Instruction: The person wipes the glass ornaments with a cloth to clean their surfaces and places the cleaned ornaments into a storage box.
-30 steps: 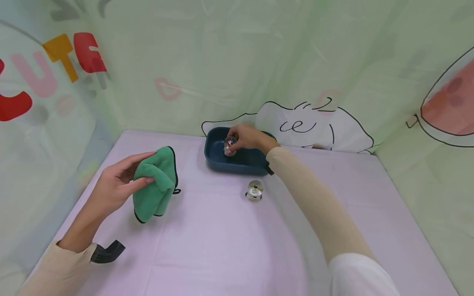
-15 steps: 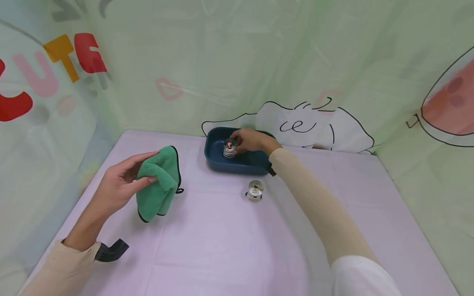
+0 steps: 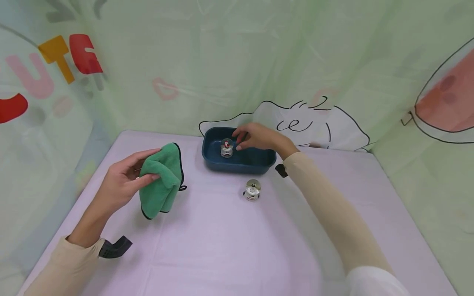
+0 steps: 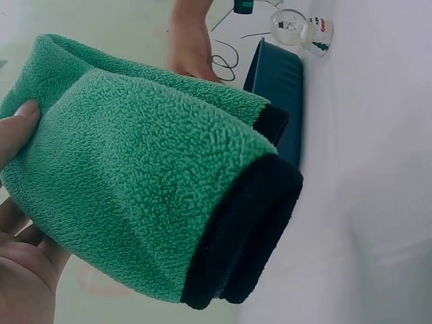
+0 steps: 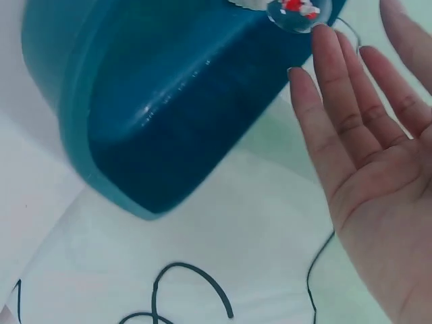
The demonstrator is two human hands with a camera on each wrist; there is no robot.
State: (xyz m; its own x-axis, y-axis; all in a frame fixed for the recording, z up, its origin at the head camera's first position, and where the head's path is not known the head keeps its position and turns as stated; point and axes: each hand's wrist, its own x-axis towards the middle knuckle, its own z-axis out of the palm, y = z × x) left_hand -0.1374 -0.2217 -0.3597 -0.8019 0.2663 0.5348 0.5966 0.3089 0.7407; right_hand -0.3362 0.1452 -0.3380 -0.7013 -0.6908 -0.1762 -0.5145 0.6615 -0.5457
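A small snow globe [image 3: 226, 148] with a red and white figure stands upright in the left part of a blue rectangular basin [image 3: 237, 167]. Just to its right, over the basin, my right hand [image 3: 259, 137] has its fingers apart and holds nothing; in the right wrist view the globe [image 5: 299, 12] shows beyond the fingertips. My left hand [image 3: 124, 181] pinches a folded green cloth [image 3: 161, 181] with black edging, raised above the table. A second snow globe [image 3: 252, 190] stands on the table in front of the basin, and the left wrist view also shows it [image 4: 302, 30].
The table [image 3: 207, 242] has a pale lilac cover. Behind it hangs a light green printed curtain [image 3: 222, 61], close to the basin's back edge. More curtain [image 3: 48, 135] lines the left side. A black strap piece [image 3: 115, 247] juts from the left wrist.
My right hand has let go of the snow globe in the basin and drawn back to the right. The left hand with the cloth has shifted slightly right.
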